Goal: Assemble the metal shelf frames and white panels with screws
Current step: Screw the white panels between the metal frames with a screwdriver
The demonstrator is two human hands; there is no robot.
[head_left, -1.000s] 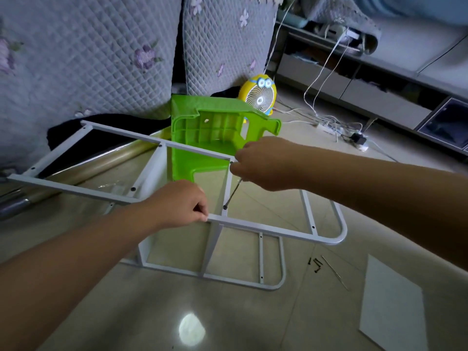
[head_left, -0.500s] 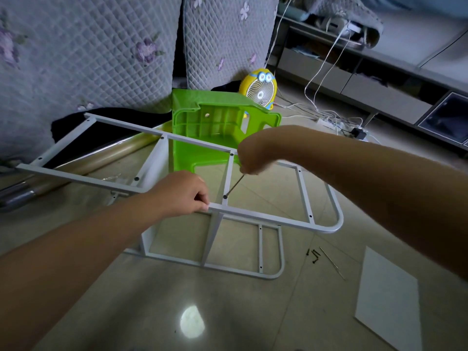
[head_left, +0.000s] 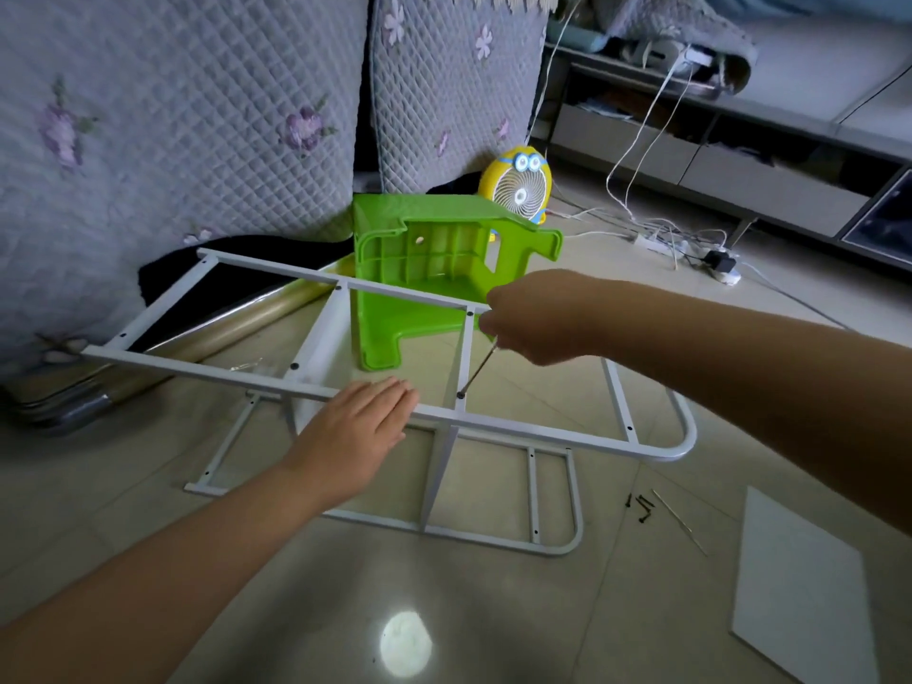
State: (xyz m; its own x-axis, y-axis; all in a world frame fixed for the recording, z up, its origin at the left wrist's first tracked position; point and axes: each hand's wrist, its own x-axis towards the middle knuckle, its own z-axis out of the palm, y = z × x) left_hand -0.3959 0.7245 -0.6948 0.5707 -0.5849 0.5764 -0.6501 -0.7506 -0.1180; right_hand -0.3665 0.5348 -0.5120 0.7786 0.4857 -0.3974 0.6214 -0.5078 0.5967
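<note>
Right grip point(head_left: 538, 318) around screwdriver point(head_left: 477, 371), frame point(head_left: 197, 372) below

Glossy pale tile floor point(head_left: 493, 609) all around, with a round spot of light point(head_left: 404, 644) gleaming on it just below the left hand point(head_left: 355, 436). Beyond that hand rise quilted grey sofa cushions point(head_left: 197, 140) with purple flowers. Past the right hand point(head_left: 538, 318) there's a low grey cabinet point(head_left: 740, 165), and white cables point(head_left: 688, 237) trail to a power strip point(head_left: 656, 245).
</note>
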